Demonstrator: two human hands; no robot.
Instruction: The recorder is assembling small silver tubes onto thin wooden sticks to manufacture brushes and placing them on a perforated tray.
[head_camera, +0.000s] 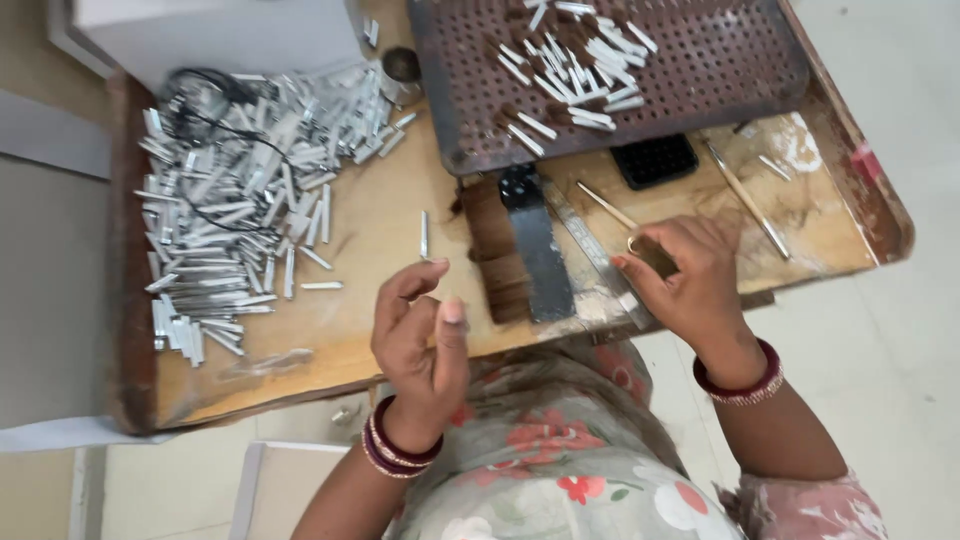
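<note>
Worn and scratched, the wooden table (380, 220) carries a heap of small metal tubes (235, 190) at its left and a perforated metal tray (700, 70) (more tubes lie on it) at the far side. Left hand (420, 335) hovers above the near edge, fingers loosely curled, empty. Right hand (685, 280) pinches a tuft of brown bristles (655, 255), just beside the dark blade (535, 250) and brown fibre bundle (495, 250).
</note>
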